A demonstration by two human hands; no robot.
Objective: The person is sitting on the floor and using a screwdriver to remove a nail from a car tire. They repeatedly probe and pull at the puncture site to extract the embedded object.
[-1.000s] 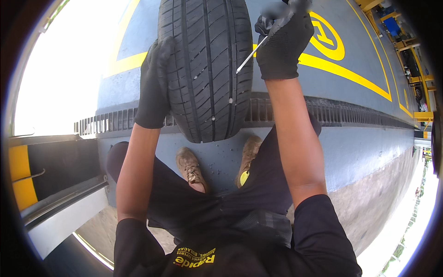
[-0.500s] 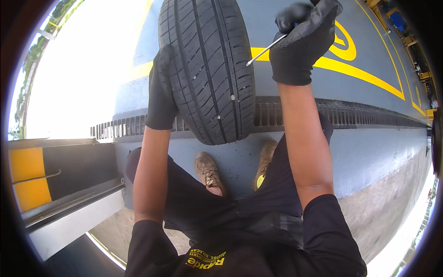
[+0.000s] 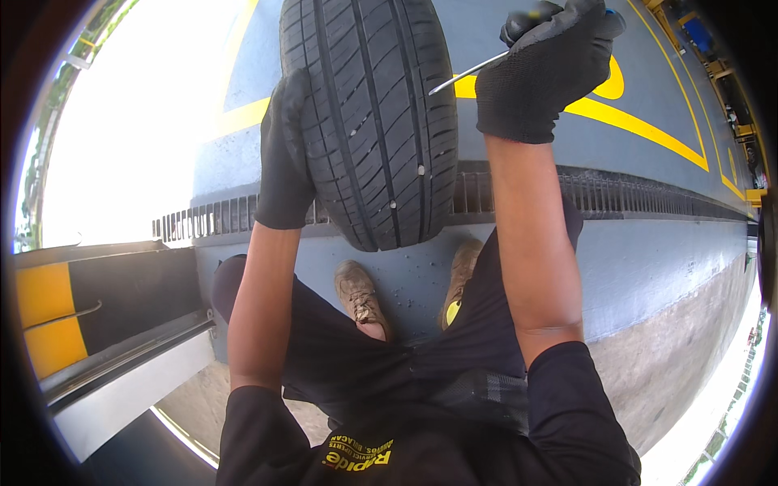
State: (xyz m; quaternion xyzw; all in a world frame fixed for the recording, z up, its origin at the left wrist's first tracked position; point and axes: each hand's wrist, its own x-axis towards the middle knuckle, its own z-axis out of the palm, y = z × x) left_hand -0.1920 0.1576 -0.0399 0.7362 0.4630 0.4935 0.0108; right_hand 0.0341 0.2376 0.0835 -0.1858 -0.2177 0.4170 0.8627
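A tire (image 3: 373, 121) stands upright, tread toward the person, near the shoes (image 3: 358, 293). The left grip (image 3: 285, 154) lies against its left side; whether it clamps cannot be told. The right grip (image 3: 547, 77) is wrapped around a screwdriver (image 3: 470, 73), tip by the tire's right side.

Beneath you, the blue-grey painted floor (image 3: 648, 263) is carrying your brown laced shoes (image 3: 358, 293), small dark crumbs (image 3: 409, 304) and yellow painted lines (image 3: 640, 132). A long, dark slotted grating (image 3: 616, 194) is crossing it. Whether the black grooved rubber tyre (image 3: 369, 134) is touching it, you are not seeing.
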